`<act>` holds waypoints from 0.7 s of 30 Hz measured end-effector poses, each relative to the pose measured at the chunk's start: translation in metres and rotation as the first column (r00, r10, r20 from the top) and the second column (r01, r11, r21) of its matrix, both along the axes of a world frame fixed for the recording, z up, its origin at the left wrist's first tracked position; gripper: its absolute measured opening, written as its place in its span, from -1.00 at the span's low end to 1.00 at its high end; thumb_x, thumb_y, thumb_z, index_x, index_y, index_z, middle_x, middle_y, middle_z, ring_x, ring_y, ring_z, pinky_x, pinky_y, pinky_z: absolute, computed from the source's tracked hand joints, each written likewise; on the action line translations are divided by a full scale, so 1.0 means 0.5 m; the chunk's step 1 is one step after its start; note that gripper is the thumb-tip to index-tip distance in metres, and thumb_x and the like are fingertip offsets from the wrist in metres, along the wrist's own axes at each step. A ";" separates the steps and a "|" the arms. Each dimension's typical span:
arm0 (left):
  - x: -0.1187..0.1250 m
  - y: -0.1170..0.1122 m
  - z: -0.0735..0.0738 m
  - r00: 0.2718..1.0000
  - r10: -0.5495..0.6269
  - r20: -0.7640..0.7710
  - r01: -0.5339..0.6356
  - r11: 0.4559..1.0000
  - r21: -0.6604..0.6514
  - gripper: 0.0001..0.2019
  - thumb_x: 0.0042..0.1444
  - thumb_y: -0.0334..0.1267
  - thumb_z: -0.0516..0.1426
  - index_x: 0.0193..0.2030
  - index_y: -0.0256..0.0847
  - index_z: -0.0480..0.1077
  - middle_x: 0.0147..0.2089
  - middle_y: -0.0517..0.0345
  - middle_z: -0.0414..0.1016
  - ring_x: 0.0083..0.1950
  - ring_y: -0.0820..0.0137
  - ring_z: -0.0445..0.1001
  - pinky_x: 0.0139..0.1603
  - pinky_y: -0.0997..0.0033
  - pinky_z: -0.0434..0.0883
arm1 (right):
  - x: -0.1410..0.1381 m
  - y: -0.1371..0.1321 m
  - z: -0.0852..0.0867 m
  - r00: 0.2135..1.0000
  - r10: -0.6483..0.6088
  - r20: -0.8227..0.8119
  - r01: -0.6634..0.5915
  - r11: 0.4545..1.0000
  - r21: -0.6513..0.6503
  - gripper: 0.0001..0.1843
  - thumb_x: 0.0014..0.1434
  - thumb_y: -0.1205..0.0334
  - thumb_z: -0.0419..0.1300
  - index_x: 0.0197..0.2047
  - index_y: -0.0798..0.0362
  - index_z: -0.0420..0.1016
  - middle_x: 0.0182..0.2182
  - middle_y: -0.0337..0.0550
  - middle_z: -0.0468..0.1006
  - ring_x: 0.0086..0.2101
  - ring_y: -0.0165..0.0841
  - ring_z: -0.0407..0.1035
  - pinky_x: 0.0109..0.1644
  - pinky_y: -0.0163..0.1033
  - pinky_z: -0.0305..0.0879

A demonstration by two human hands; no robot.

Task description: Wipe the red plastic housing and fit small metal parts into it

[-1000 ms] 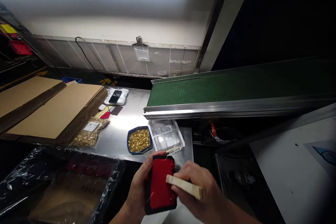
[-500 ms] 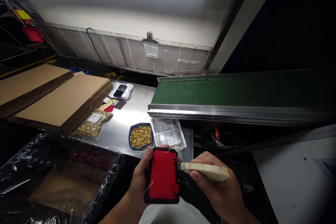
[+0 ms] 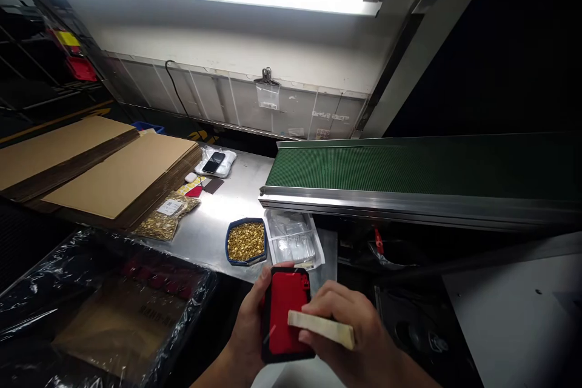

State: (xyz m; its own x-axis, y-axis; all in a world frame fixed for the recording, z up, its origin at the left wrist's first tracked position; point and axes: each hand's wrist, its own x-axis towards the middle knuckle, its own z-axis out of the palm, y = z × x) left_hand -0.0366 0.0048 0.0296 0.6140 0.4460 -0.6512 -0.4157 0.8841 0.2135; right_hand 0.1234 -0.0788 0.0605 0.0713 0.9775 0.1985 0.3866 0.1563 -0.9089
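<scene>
Red black-edged case in left hand, right hand gripping pale stick

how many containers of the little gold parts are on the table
2: a blue tray heaped with them at the table's near edge, and a clear bag of them to its left beside the cardboard stack. More may be hidden.

Counting two hands: left hand, right hand. One red-and-black case, one pale stick. One blue tray of gold parts, one bag of gold parts, one phone, two cardboard stacks, one green conveyor belt.
</scene>
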 end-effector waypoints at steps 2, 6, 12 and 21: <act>-0.001 -0.002 -0.005 1.000 0.019 0.011 -0.019 1.000 -0.001 -0.49 0.29 0.08 0.06 0.14 -0.34 0.34 -0.24 -0.12 0.56 -0.32 0.23 0.55 -0.26 0.27 0.52 | 0.007 -0.009 -0.012 0.982 -0.164 -0.097 0.165 0.986 0.008 -0.82 0.17 0.19 0.33 -0.13 -0.05 0.59 -0.27 -0.13 0.58 -0.32 -0.33 0.46 -0.28 -0.26 0.41; -0.001 -0.009 -0.011 0.994 0.109 0.028 -0.112 0.987 0.115 -0.35 0.16 0.15 0.20 0.26 -0.21 0.26 -0.02 -0.18 0.55 -0.15 0.07 0.58 -0.11 0.09 0.55 | 0.003 -0.021 -0.064 0.682 -0.657 -0.321 0.541 0.749 -0.382 -0.49 0.27 -0.15 0.15 0.13 -0.01 0.48 -0.39 -0.13 0.58 -0.44 -0.34 0.40 -0.42 -0.28 0.34; 0.003 -0.036 -0.028 0.981 0.194 -0.022 -0.160 0.863 0.478 -0.07 -0.09 0.01 0.43 0.38 -0.01 0.11 0.29 -0.13 0.33 0.21 -0.02 0.41 0.19 0.17 0.44 | -0.061 -0.010 -0.109 0.358 -0.685 -0.634 0.154 0.714 -0.683 -0.24 0.19 -0.32 0.15 0.31 -0.05 0.25 -0.39 -0.16 0.65 -0.50 -0.27 0.50 -0.57 -0.28 0.33; 0.006 -0.078 -0.059 0.953 0.188 -0.237 0.032 0.717 0.696 -0.07 -0.38 -0.20 0.55 0.22 -0.12 0.35 0.24 -0.08 0.25 0.32 -0.12 0.22 0.32 0.18 0.29 | -0.051 0.006 -0.065 0.074 -0.744 -0.664 0.279 0.655 -0.703 -0.31 0.19 -0.17 0.26 0.25 0.07 0.34 -0.15 -0.04 0.69 -0.17 -0.13 0.59 -0.24 -0.17 0.58</act>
